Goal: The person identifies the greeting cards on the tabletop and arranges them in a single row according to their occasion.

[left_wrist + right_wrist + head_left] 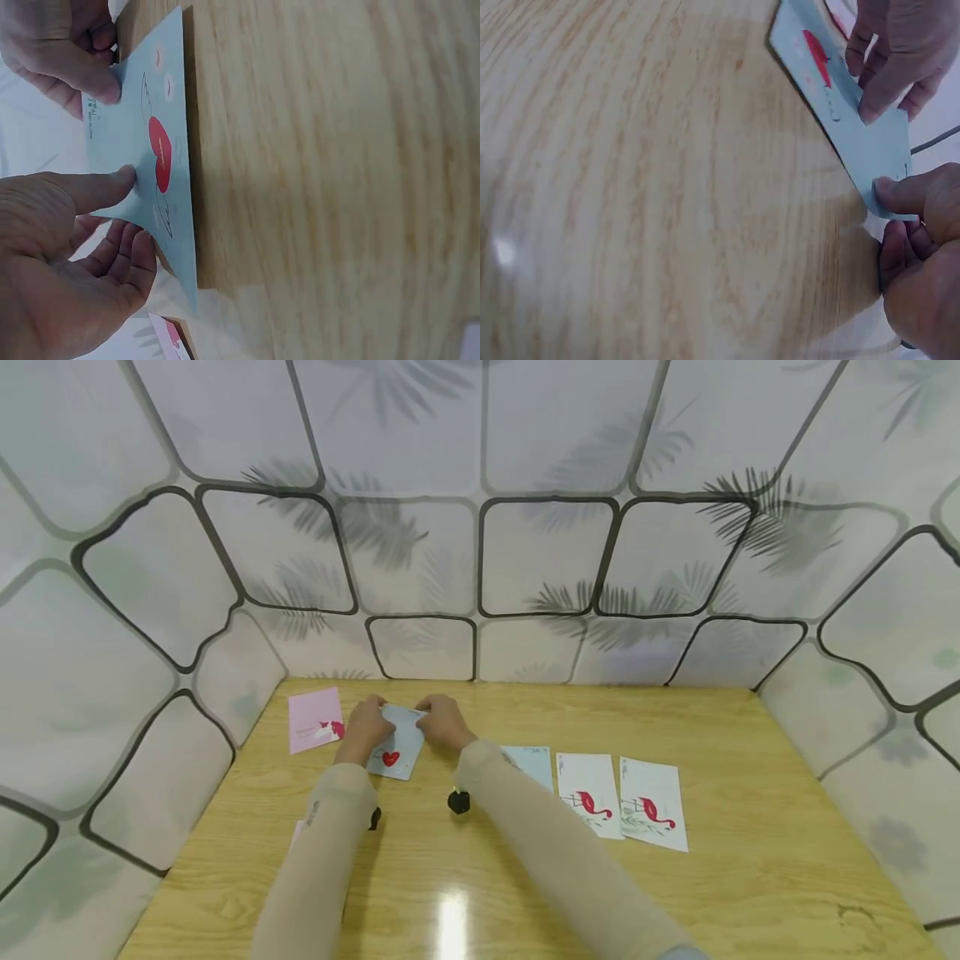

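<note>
A light blue card (401, 742) with a red winged heart is held near the back of the wooden table. My left hand (366, 728) pinches its left side, thumb on the printed face and fingers curled beneath, as the left wrist view shows. At the card's top right corner my right hand (444, 722) pinches it between thumb and fingers. In the left wrist view the blue card (135, 150) bends slightly between the two thumbs, its heart edge close over the tabletop. The right wrist view has the right thumb lying flat on the card's corner.
A pink card (315, 720) with a unicorn print lies left of the hands. To the right lie another light blue card (531, 763), partly behind the right sleeve, and two white flamingo cards (589, 793). Another pink card peeks out beside the left sleeve. Patterned walls (420, 560) enclose the table.
</note>
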The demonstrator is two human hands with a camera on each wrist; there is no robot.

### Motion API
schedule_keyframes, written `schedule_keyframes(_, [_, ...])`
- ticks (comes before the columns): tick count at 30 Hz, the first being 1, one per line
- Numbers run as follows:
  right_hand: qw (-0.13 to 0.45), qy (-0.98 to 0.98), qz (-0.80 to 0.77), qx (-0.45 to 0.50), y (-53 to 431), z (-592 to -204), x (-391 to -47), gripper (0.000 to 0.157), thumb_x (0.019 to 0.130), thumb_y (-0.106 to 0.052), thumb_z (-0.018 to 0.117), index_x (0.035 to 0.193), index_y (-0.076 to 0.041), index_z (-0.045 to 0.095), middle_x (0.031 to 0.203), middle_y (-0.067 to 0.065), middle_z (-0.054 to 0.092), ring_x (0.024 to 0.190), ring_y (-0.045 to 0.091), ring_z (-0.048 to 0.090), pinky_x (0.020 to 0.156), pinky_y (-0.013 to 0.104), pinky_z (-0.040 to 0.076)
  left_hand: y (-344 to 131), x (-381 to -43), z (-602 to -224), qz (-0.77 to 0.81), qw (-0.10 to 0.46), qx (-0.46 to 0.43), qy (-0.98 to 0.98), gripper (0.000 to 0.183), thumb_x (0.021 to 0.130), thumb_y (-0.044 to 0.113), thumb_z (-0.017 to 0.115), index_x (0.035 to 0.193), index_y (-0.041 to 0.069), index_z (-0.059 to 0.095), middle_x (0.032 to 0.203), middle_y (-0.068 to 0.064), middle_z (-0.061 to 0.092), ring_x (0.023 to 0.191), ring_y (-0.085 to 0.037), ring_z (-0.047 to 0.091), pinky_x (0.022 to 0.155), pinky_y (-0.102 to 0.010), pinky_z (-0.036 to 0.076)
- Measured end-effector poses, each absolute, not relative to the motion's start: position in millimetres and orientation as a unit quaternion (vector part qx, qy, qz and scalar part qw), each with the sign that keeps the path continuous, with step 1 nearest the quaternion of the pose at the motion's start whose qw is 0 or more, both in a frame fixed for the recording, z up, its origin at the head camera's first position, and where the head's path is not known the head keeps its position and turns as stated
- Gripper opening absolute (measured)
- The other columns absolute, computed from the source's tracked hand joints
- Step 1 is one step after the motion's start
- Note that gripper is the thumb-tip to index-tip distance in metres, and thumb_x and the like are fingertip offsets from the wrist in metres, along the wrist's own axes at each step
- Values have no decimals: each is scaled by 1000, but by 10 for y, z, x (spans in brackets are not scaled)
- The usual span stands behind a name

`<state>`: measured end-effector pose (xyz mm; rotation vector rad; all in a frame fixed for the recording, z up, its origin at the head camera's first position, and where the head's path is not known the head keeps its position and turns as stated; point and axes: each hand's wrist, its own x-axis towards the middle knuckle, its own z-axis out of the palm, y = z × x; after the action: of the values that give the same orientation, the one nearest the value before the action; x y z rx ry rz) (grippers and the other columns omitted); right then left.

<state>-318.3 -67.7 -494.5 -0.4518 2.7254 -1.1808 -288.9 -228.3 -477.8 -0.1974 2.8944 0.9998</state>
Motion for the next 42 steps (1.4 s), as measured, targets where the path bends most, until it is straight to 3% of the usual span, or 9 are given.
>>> schedule_keyframes(6, [86,862,-478,-142,-500,-4897,-3221,17,96,-6,72,110,1,78,98,10,75,80,13,62,71,24,51,-2324,-2867,-4709,344,-34,-34,938,25,100,5,61,123,-2,57,116,-28,67,102,-40,65,85,-49,53])
schedule_keyframes(10, [104,822,-542,-143,-331,-4792,-3232,16,97,-7,72,107,5,78,82,11,72,68,15,59,65,24,53,-2343,-2847,-4523,354,-46,4,934,17,105,13,58,115,0,62,113,-25,70,98,-37,66,82,-47,53])
schedule_keyframes(17, [112,767,-613,-153,-74,-4459,-3104,17,98,-11,73,103,5,76,73,5,66,66,12,62,70,29,61,-2258,-2685,-4111,377,-61,39,924,22,107,21,60,114,2,68,107,-18,71,89,-29,67,79,-43,54])
schedule_keyframes(25, [84,733,-660,-145,206,-4031,-2878,17,99,-6,70,108,7,74,83,8,70,69,15,67,75,35,62,-2052,-2497,-3746,416,-122,50,900,21,104,22,65,110,3,72,99,-15,71,83,-28,64,75,-41,51])
schedule_keyframes(35, [70,726,-668,-146,490,-3872,-2682,16,98,-6,71,106,8,73,81,5,70,67,13,63,68,26,58,-1832,-2303,-3619,472,-96,56,875,21,103,21,67,112,2,71,96,-13,70,84,-28,67,72,-33,51])
schedule_keyframes(42, [61,761,-628,-151,639,-3893,-2611,16,97,-11,74,102,4,77,78,5,69,66,13,60,67,26,57,-1708,-2222,-3695,499,-89,58,860,18,102,17,68,112,3,72,93,-11,70,81,-26,67,69,-29,52])
